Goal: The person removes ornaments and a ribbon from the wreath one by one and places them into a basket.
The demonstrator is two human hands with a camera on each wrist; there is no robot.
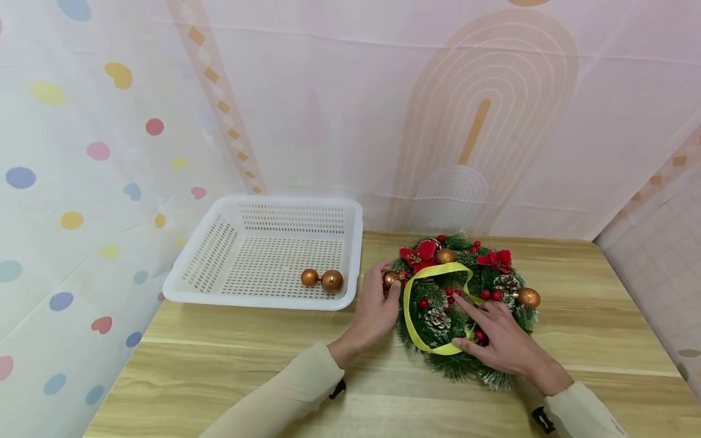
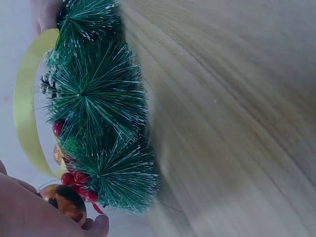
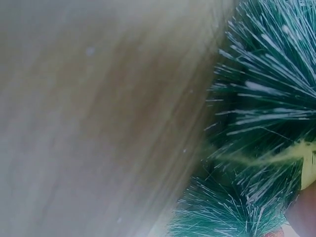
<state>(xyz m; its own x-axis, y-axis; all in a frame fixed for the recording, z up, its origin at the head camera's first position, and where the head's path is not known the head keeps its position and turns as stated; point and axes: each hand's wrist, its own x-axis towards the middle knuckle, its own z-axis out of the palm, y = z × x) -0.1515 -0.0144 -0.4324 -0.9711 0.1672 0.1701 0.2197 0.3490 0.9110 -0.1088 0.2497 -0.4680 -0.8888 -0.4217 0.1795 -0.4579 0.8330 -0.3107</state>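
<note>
From where I stand, the wreath (image 1: 432,295) lies flat on the wooden table (image 1: 241,359), to the right of the white basket (image 1: 263,299), which seems to let both hands work on it from either side. The left hand (image 1: 378,307) curls its fingers round a copper bauble (image 1: 389,278) at the wreath's left edge, presumably to steady it there. The right hand (image 1: 501,340) clutches nothing that I can see: index finger stretched to the red berries (image 1: 449,291), thumb against the yellow ribbon (image 1: 408,304), perhaps keeping the wreath still (two more baubles (image 1: 331,281) sit in the basket)

Glossy bauble (image 2: 64,200); bristly wreath (image 1: 459,367); smooth plastic basket (image 1: 263,300); wood-grain tabletop (image 1: 230,353).
</note>
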